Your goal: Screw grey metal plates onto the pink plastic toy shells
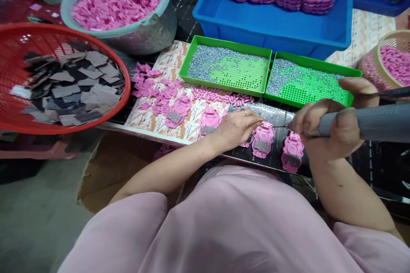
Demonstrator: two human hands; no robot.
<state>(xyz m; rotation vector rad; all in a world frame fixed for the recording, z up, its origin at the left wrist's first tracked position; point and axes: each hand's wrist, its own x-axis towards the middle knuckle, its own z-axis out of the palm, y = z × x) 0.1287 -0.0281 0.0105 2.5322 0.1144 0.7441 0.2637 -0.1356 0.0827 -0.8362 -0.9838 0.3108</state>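
My right hand (333, 128) is wrapped round a grey electric screwdriver (384, 121), held nearly level with its thin bit pointing left. The bit's tip is close to the upper edge of a pink plastic housing (263, 140) with a grey plate on it. My left hand (235, 128), a ring on one finger, has its fingertips pressed together at that housing's upper left edge. Another pink housing (292, 152) lies to the right, below my right hand. More housings (178, 111) lie in a row to the left, one partly under my left hand.
Two green trays (224, 87) of small screws stand behind the row, with small pink pieces (221, 95) before them. A blue bin (272, 36) holds stacked pink parts. At left are a red basket (124, 89) of grey plates and a pale basket (160, 25) of pink pieces.
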